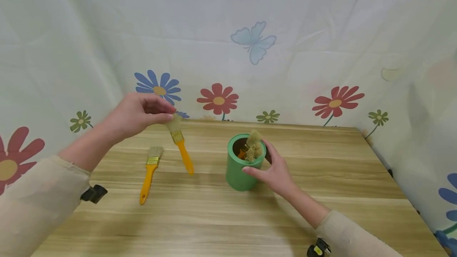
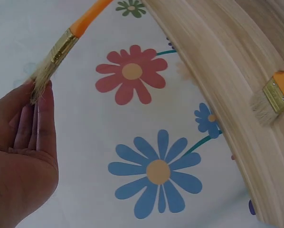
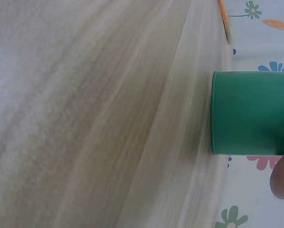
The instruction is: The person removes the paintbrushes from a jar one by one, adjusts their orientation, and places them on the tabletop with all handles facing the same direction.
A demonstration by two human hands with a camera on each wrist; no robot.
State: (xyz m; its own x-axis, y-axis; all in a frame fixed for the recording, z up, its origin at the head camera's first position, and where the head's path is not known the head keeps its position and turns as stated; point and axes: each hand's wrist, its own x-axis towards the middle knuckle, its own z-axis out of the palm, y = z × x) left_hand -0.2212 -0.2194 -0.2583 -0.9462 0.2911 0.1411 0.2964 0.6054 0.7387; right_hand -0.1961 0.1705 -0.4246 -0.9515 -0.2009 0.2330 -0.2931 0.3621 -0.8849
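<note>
Head view: nearest the camera are the two sleeved forearms, left low at the frame's left edge, right at the bottom right. Left hand (image 1: 137,114) is raised above the table (image 1: 321,193), fingertips pinched together on the bristle end of a paintbrush (image 1: 180,144); its orange handle hangs down and to the right, clear of the wood. Right hand (image 1: 275,169) curls around the right side of the green cup (image 1: 240,169), thumb at the front wall, fingers near the rim. Brushes in the cup (image 1: 252,148) stand bristles up. A second brush (image 1: 150,173) lies flat left of the cup, well apart from it. Bare wood runs in front of and right of the cup; the far edge meets the flowered cloth.

Left wrist view: fingers (image 2: 37,114) lie nearly straight, tips closed on the bristles (image 2: 40,80) (brass ferrule just above). The lying brush (image 2: 275,97) sits near the table edge.

Right wrist view: green cup (image 3: 251,113) stands on the wood; one fingertip (image 3: 282,178) shows beside it, contact unclear.
</note>
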